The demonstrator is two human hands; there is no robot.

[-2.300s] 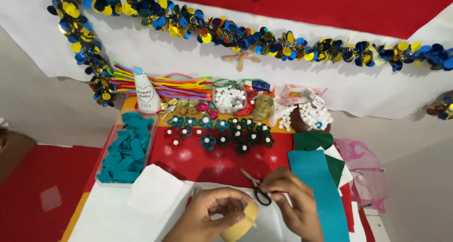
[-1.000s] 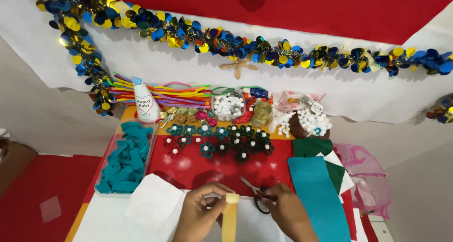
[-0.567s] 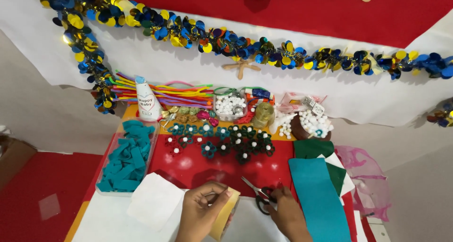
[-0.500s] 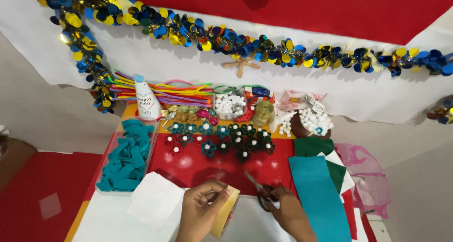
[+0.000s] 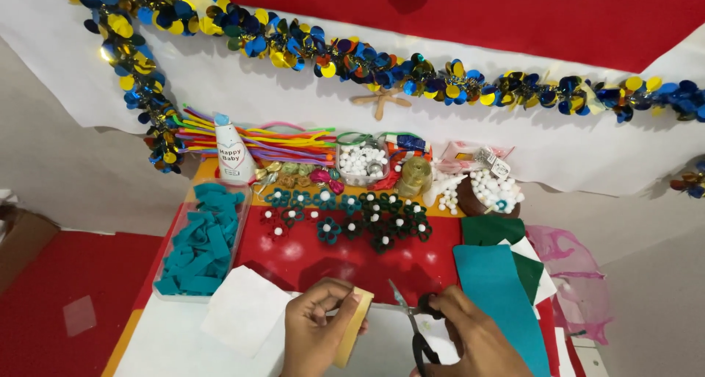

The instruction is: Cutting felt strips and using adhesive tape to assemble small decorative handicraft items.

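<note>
Scissors have swung toward the tan strip, blades parted. My left hand pinches that stiff strip; my right hand is closed on the handles. Teal felt lies at the surface's right edge.

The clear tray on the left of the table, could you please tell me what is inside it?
The clear tray holds a loose heap of teal felt strips. They cover its bottom, so anything beneath them cannot be seen.

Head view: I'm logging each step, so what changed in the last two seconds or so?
The left hand turned the tan felt strip from flat to upright, then tilted. The right hand kept the black-handled scissors, whose blades now point at the strip's upper end. The clear tray of teal felt pieces and small felt flowers stayed put.
</note>
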